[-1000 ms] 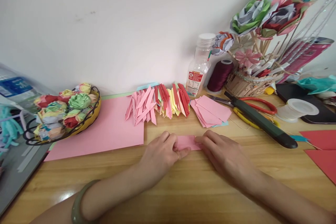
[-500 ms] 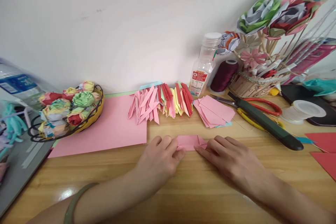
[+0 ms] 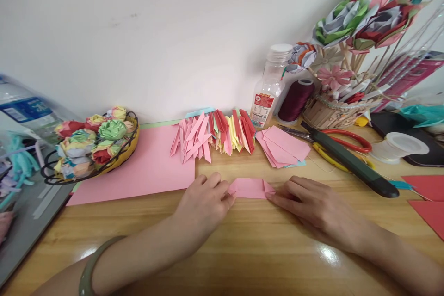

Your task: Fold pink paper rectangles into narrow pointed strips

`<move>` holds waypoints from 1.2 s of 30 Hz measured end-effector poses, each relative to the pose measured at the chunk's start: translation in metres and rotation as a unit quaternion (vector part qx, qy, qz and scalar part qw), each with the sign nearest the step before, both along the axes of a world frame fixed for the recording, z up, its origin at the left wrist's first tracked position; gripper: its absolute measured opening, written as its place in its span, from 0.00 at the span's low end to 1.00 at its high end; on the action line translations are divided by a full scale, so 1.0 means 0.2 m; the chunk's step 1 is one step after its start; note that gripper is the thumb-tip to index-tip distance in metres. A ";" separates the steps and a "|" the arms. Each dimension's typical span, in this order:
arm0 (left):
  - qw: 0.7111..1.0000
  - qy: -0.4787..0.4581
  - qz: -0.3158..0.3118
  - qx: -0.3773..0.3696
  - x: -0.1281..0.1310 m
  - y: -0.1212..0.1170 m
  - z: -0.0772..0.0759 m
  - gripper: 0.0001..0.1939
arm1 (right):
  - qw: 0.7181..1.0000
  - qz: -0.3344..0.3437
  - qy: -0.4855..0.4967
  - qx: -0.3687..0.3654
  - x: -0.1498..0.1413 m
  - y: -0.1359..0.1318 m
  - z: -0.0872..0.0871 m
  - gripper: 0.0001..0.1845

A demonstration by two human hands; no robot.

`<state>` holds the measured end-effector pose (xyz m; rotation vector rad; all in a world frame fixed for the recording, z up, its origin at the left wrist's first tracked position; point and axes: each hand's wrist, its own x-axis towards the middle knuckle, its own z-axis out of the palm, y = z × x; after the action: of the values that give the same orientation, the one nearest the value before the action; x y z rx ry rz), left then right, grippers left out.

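Note:
A small pink paper (image 3: 250, 188) lies on the wooden table with both of its ends folded in at the corners. My left hand (image 3: 205, 208) pinches the left end, its fingers closed at the fold. At the opposite end, my right hand (image 3: 312, 206) has its thumb and fingers closed on the right folded corner. Behind the paper is a small stack of pink paper pieces (image 3: 282, 145). Folded paper strips (image 3: 194, 136) in pink, red and yellow are bunched farther back, partly over a large pink sheet (image 3: 149, 162).
At left stands a basket of paper flowers (image 3: 111, 130). A plastic bottle (image 3: 265, 97), purple thread spool (image 3: 296, 101) and paper flower bouquet (image 3: 347, 23) stand along the wall. Dark-handled scissors (image 3: 354, 162), a white spool (image 3: 398, 147) and red paper (image 3: 426, 212) lie at right.
Both ends of the pink paper now show folded corners. My hands have drawn apart toward its ends, uncovering more of its middle. The camera view has shifted slightly.

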<state>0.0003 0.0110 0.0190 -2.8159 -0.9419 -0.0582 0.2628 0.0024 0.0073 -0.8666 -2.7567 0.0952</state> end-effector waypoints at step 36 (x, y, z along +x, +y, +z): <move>0.980 -0.188 -0.050 0.040 0.05 0.03 -0.10 0.10 | 0.991 -0.110 0.066 0.025 -0.09 -0.03 -0.03 0.14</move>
<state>0.0111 0.0166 -0.0001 -2.8262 -0.8413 -0.6474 0.2442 -0.0035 0.0012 -1.1020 -2.5135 0.0410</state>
